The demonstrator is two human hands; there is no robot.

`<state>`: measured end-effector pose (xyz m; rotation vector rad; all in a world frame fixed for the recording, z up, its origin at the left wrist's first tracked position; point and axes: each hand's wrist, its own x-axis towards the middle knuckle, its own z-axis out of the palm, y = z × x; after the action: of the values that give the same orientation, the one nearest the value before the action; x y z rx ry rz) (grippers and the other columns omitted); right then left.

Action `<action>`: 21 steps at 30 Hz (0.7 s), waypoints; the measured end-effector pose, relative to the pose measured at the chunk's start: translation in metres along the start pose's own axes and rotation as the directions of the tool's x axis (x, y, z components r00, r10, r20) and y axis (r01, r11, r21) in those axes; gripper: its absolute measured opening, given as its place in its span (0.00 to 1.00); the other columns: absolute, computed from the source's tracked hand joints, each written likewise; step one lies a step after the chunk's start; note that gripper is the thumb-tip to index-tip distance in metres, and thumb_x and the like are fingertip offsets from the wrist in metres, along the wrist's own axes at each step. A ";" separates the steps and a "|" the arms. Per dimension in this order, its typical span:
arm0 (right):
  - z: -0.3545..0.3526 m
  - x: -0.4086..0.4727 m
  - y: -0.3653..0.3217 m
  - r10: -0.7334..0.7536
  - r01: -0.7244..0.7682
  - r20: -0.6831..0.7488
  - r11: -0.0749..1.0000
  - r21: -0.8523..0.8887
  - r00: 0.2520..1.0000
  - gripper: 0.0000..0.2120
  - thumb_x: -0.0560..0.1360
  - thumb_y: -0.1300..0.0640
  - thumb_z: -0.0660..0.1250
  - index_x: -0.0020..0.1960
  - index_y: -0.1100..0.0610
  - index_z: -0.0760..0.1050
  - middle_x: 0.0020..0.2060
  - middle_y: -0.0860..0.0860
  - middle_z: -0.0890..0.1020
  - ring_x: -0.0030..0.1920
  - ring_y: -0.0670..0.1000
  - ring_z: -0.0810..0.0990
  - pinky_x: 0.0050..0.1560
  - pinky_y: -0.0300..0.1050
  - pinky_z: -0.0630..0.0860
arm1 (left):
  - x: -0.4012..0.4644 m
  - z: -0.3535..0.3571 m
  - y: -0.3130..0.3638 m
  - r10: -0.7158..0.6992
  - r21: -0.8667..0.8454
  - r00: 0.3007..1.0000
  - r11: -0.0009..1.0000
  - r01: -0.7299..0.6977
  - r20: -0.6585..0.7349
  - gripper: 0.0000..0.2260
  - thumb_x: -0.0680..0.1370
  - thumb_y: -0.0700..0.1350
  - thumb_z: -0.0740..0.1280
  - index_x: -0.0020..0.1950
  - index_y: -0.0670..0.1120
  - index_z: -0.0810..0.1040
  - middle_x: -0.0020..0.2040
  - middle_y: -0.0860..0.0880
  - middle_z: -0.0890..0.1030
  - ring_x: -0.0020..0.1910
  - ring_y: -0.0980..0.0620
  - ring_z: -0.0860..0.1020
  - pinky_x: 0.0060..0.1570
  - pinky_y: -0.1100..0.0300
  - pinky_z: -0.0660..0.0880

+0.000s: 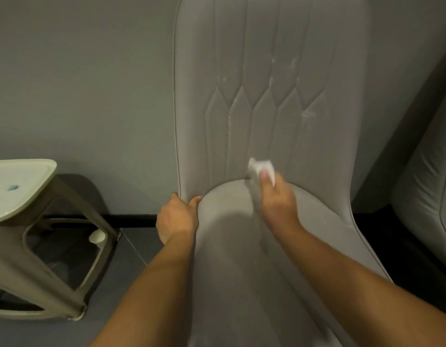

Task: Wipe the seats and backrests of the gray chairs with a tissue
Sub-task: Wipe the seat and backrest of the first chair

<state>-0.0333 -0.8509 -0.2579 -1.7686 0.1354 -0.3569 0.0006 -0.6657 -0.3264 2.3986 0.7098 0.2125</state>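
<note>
At the far left stands a pale plastic stool (21, 191) on the dark floor (132, 249), its top showing a small blue spot and its legs braced by a lower frame. Behind it runs a gray wall (79, 83) with a black baseboard (132, 217) along the bottom.

Next comes the left hand (178, 216), reaching in from the lower edge. Its fingers (174, 196) curl round the left edge of the gray chair (242, 259) just where the seat meets the backrest (267, 71), with the thumb lying on the front face and the other fingers wrapped behind the edge, so it holds the chair.

The backrest rises in the middle, padded and stitched in long vertical channels that meet in diamond shapes. Whitish flecks and streaks show on its upper and right parts.

To the right of the left hand, the right hand (277, 196) pinches a crumpled white tissue (260, 167) between thumb and fingers. The tissue is pressed against the lower backrest, just above the crease where the seat begins, a little right of the chair's centre line. The tissue looks slightly blurred.

At the far right edge, part of a second gray chair (427, 186) stands just beside the first, with a dark gap between them.
</note>
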 end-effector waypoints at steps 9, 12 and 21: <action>0.101 0.122 -0.075 -0.715 0.651 0.093 0.565 -0.507 0.693 0.30 0.81 0.39 0.53 0.80 0.49 0.59 0.80 0.56 0.57 0.80 0.59 0.51 0.74 0.71 0.48 | -0.002 0.005 -0.001 0.030 0.073 0.997 0.997 -0.024 -0.078 0.25 0.77 0.69 0.58 0.46 0.46 0.69 0.44 0.41 0.80 0.38 0.44 0.70 0.38 0.53 0.65; 0.122 0.130 -0.030 -0.618 0.682 0.368 0.406 -0.608 0.695 0.36 0.79 0.33 0.52 0.81 0.45 0.46 0.81 0.51 0.42 0.80 0.57 0.36 0.74 0.71 0.38 | 0.001 0.009 -0.005 0.062 0.069 0.988 0.996 -0.053 -0.142 0.28 0.79 0.68 0.49 0.48 0.45 0.73 0.44 0.39 0.81 0.43 0.39 0.76 0.38 0.52 0.64; 0.095 0.130 0.052 -0.569 0.655 0.443 0.238 -0.717 0.692 0.39 0.78 0.29 0.50 0.79 0.42 0.34 0.81 0.52 0.39 0.79 0.58 0.35 0.73 0.73 0.42 | 0.004 0.018 -0.008 0.095 0.025 0.976 0.995 -0.092 -0.195 0.32 0.78 0.65 0.40 0.51 0.46 0.76 0.40 0.43 0.81 0.40 0.39 0.78 0.38 0.51 0.66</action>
<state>0.1248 -0.8111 -0.3046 -2.8138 -0.6253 -0.9090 0.0064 -0.6678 -0.3456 2.4505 0.6889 0.4894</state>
